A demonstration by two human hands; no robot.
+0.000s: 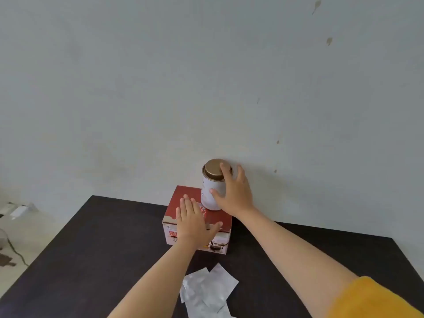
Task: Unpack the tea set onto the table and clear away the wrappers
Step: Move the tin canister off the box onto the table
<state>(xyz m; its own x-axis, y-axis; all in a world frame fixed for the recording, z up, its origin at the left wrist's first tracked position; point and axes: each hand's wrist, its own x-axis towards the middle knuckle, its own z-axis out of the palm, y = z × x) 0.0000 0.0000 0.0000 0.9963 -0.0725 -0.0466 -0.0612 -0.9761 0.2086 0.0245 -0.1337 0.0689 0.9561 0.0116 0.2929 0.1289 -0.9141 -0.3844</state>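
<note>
Head view: at frame centre, the right hand (pixel 231 191) grips a white tin (pixel 212 189) with a gold lid, standing on a red box (pixel 197 222) on the dark bench (pixel 91 249). Left hand (pixel 191 222) lies flat, fingers straight, on the box. Silver wrappers (pixel 207 292) lie at lower centre.

the right hand (pixel 231 191) covers the far side of the tin (pixel 212 187), so its label is mostly unreadable. the left hand (pixel 192 222) blocks the print on the box (pixel 197 223) lid. the wrappers (pixel 206 292) run off the bottom edge, and the worktop (pixel 103 249) gets cut off at both sides.
</note>
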